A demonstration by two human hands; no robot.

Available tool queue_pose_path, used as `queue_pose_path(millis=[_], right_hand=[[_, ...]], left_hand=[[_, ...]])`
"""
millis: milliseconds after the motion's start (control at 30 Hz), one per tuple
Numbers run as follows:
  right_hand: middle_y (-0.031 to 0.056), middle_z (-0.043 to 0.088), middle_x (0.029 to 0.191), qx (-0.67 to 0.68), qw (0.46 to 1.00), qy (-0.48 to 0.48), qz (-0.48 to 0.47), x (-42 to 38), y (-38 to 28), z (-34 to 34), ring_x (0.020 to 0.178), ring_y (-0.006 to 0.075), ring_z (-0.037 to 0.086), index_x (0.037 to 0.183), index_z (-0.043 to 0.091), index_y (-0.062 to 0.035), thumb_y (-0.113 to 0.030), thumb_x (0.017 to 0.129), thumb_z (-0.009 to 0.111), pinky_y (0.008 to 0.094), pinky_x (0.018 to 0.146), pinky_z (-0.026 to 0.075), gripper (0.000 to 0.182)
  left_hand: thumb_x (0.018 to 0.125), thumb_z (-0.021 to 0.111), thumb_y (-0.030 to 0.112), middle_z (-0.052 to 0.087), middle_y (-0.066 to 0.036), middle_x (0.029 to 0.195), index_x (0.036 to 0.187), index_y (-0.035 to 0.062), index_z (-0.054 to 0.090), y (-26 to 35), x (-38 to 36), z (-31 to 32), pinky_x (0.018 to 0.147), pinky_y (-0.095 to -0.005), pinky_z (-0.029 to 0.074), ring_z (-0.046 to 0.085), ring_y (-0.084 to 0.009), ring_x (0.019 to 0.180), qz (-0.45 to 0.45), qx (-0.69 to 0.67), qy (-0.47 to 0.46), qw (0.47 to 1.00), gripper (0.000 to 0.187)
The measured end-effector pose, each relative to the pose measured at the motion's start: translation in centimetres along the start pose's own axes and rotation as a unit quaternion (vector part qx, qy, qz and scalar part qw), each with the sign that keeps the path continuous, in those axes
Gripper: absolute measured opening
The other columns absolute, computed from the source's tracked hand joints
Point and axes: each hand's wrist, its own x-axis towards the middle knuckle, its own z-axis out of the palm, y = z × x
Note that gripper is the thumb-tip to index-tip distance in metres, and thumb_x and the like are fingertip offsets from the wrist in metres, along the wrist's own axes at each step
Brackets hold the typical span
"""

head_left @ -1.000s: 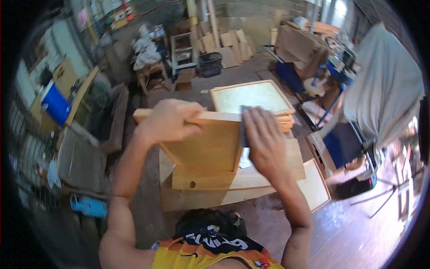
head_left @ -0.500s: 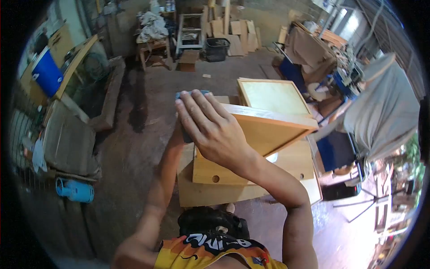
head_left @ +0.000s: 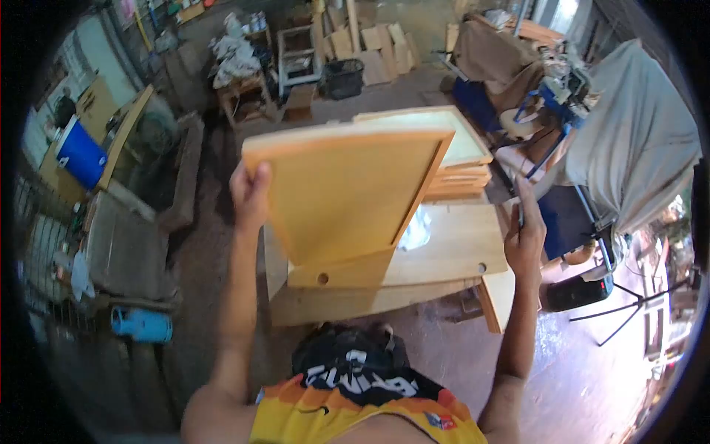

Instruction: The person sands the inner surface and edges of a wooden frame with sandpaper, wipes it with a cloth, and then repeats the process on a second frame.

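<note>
My left hand (head_left: 250,194) grips the left edge of a framed wooden panel (head_left: 344,196), which stands tilted on a wooden board (head_left: 458,244) with round holes near its front edge. Off to the right, away from the panel, is my right hand (head_left: 526,237). Its fingers are closed on a thin blue-grey sanding pad (head_left: 521,214), seen almost edge-on and mostly hidden. Beside the panel lies a clear plastic bag (head_left: 416,229). Behind it is a stack of framed panels (head_left: 462,176).
A pale wooden piece (head_left: 498,300) juts out at the work surface's right front corner. Rightward are a draped grey cover (head_left: 629,140) and a black case (head_left: 580,293). A blue gas cylinder (head_left: 142,324) and a blue cooler (head_left: 81,154) are on the left.
My right hand has moved from the panel's far left corner out to the right with the pad. The panel now faces me more, tilted up, with my left hand visible on its left edge.
</note>
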Motion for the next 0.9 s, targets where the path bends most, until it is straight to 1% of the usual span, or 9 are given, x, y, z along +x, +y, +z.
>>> queue_pose_path(millis=[133,233,367,467,500,633,767,800,900], right_hand=[[0.0232,0.053,0.136,0.07,0.996,0.048,0.003,0.0,-2.6,3.7,0.131,0.0367,0.048,0.136,0.049,0.0014,0.012,0.087,0.045,0.043,0.109,0.037,0.051],[0.0228,0.052,0.138,0.119,0.973,0.135,-0.143,2.9,-8.3,8.1,0.131,0.0385,0.047,0.137,0.047,0.0045,0.008,0.083,0.05,0.0475,0.111,0.035,0.054],[0.0161,0.042,0.149,0.122,0.938,-0.004,-0.323,6.7,-22.5,12.5,0.14,0.0312,0.037,0.141,0.044,0.0005,-0.005,0.083,0.047,0.0487,0.117,0.023,0.058],[0.0136,0.037,0.153,0.079,0.933,-0.036,-0.349,7.7,-21.1,13.0,0.143,0.0281,0.034,0.143,0.042,-0.001,-0.011,0.082,0.049,0.0482,0.119,0.018,0.062],[0.0134,0.036,0.153,0.059,0.95,-0.033,-0.303,7.8,-21.1,12.6,0.143,0.0276,0.034,0.143,0.042,-0.0022,-0.012,0.081,0.051,0.0467,0.119,0.018,0.064],[0.011,0.037,0.154,0.129,0.92,-0.068,-0.365,7.0,-27.5,13.2,0.144,0.0248,0.031,0.144,0.042,-0.0033,-0.017,0.082,0.049,0.0458,0.119,0.017,0.063],[0.0092,0.04,0.152,0.122,0.92,-0.089,-0.361,7.3,-25.7,12.8,0.143,0.0241,0.035,0.142,0.046,-0.0062,-0.008,0.081,0.051,0.0451,0.118,0.022,0.061],[0.0125,0.04,0.151,0.081,0.931,-0.079,-0.346,6.9,-23.9,12.8,0.142,0.0275,0.034,0.144,0.043,-0.004,-0.007,0.079,0.052,0.0466,0.118,0.022,0.066],[0.0245,0.038,0.149,0.016,0.98,-0.002,-0.199,4.1,-17.3,13.1,0.141,0.0372,0.034,0.145,0.037,0.0027,-0.002,0.072,0.054,0.053,0.117,0.018,0.075]], left_hand=[[0.1,0.057,0.033,0.06,0.004,0.089,0.104,0.0032,0.062,2.4,0.2,1.6,0.067,-0.0199,0.042,0.05,-0.0024,0.079,0.007,-0.008,0.067,0.998,0.031],[0.1,0.055,0.033,0.06,0.003,0.091,0.106,0.003,0.061,3.0,-0.4,0.6,0.068,-0.0207,0.043,0.05,-0.0029,0.079,-0.045,-0.044,0.096,0.993,0.032],[0.102,0.051,0.034,0.061,0.002,0.096,0.111,0.0019,0.059,5.9,-3.4,3.1,0.074,-0.0231,0.045,0.052,-0.0051,0.083,-0.013,0.052,0.039,0.998,0.034],[0.104,0.045,0.037,0.064,-0.003,0.105,0.115,-0.0004,0.058,7.4,-4.0,0.6,0.083,-0.0249,0.045,0.056,-0.0091,0.096,-0.076,-0.037,0.068,0.994,0.041],[0.104,0.043,0.038,0.064,-0.005,0.108,0.117,-0.001,0.058,7.7,-4.1,-0.3,0.086,-0.0251,0.045,0.057,-0.0099,0.099,-0.106,-0.054,0.081,0.99,0.043],[0.106,0.033,0.041,0.064,-0.008,0.112,0.119,-0.0028,0.057,7.0,-4.0,1.5,0.088,-0.0267,0.046,0.059,-0.0141,0.101,-0.054,-0.044,0.176,0.982,0.052],[0.107,0.031,0.04,0.065,-0.006,0.106,0.115,-0.0015,0.06,6.6,-3.6,-1.2,0.085,-0.0275,0.047,0.059,-0.0133,0.096,-0.103,-0.036,0.066,0.992,0.051],[0.106,0.034,0.04,0.065,-0.005,0.103,0.111,-0.0004,0.061,5.5,-3.8,-1.4,0.082,-0.0271,0.048,0.059,-0.0119,0.092,-0.135,-0.119,0.066,0.981,0.049],[0.105,0.04,0.041,0.065,-0.004,0.102,0.109,0.0003,0.061,4.6,-5.5,-2.8,0.08,-0.0271,0.048,0.059,-0.0113,0.089,-0.152,-0.097,0.093,0.979,0.046]])
